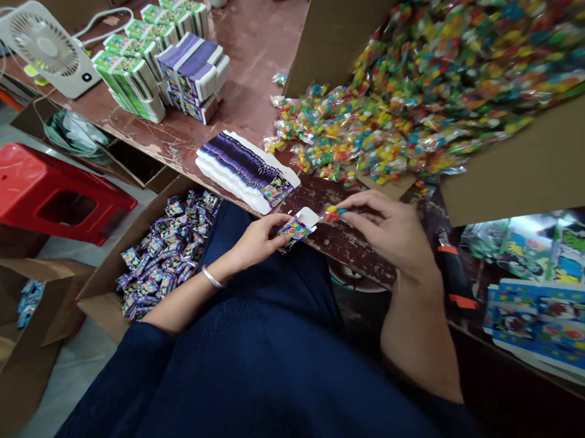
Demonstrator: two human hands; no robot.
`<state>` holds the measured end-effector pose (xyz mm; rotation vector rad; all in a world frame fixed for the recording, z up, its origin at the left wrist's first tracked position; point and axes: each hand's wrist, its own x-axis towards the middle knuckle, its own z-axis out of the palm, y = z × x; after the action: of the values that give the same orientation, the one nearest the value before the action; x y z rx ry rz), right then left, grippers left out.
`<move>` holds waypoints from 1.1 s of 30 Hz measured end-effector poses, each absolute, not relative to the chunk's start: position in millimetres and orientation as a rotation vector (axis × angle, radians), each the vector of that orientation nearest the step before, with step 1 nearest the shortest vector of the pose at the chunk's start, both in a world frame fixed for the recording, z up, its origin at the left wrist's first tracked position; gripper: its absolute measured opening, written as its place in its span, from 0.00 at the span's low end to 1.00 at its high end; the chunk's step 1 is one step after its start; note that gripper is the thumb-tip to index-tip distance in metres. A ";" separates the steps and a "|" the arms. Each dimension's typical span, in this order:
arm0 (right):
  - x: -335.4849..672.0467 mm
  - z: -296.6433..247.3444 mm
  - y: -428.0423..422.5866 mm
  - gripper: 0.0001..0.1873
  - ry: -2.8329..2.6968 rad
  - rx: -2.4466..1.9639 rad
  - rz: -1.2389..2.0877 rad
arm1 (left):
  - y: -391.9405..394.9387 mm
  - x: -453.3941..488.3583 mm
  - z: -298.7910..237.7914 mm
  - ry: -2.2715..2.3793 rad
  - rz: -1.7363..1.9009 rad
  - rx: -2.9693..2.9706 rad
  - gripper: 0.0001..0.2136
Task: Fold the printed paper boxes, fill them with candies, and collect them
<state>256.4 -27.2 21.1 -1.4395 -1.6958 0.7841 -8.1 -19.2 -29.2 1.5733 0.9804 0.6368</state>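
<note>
My left hand point(261, 240) grips a small purple printed candy box point(296, 230) whose white flap stands up at its open end. Just right of that end, my right hand point(383, 223) pinches a clear packet of colourful candies point(333, 213) between thumb and fingers. The packet is close to the box opening; whether they touch I cannot tell. Behind the box, a fanned row of flat purple cartons point(243, 169) lies along the table edge. A large heap of candy packets point(366, 127) spills from a tipped cardboard box point(528, 156) onto the table.
Banded stacks of green cartons point(130, 83) and purple cartons point(195, 72) stand near a white fan point(42, 46). Below left, a cardboard box holds many filled purple boxes point(167, 248), beside a red stool point(45, 189). Blue cartons point(555, 324) and an orange-black cutter point(457, 274) lie right.
</note>
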 end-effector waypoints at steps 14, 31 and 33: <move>209.9 18.7 -34.3 0.13 -1.957 -1.382 0.413 | -29.7 5.4 -27.3 0.928 0.742 1.335 0.16; 182.1 -29.3 -60.1 0.10 -1.232 -1.296 0.803 | -34.5 10.9 -17.3 0.786 0.929 1.248 0.22; 179.0 -30.1 -60.4 0.08 -1.257 -1.275 0.730 | -33.3 11.2 -19.1 0.757 0.916 1.219 0.22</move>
<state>179.0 -60.4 -30.1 -1.2752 -1.2565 0.7303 11.2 -33.3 -19.1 1.2195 0.7574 0.9161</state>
